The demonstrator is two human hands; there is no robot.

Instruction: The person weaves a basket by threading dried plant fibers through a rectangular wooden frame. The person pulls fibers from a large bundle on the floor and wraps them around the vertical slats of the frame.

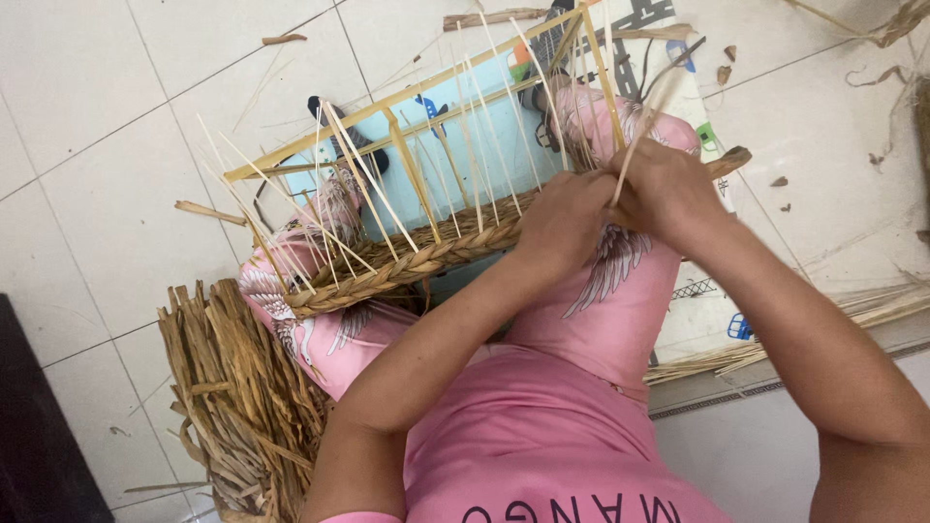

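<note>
A rectangular basket frame (407,116) of light wooden slats rests across my knees, with several thin pale stakes standing up from it. A thick braid of dried straw (407,266) runs along its near edge. My left hand (562,218) grips the right end of the braid against the frame. My right hand (668,189) is closed right beside it, pinching a thin straw strand (635,136) that rises from the weave. Both hands touch each other over my right knee.
A heap of dried straw strips (242,387) lies at my left on the white tiled floor (97,116). A printed play mat (678,58) lies under the frame. More loose straw (756,353) stretches along the right. A dark object (39,436) stands bottom left.
</note>
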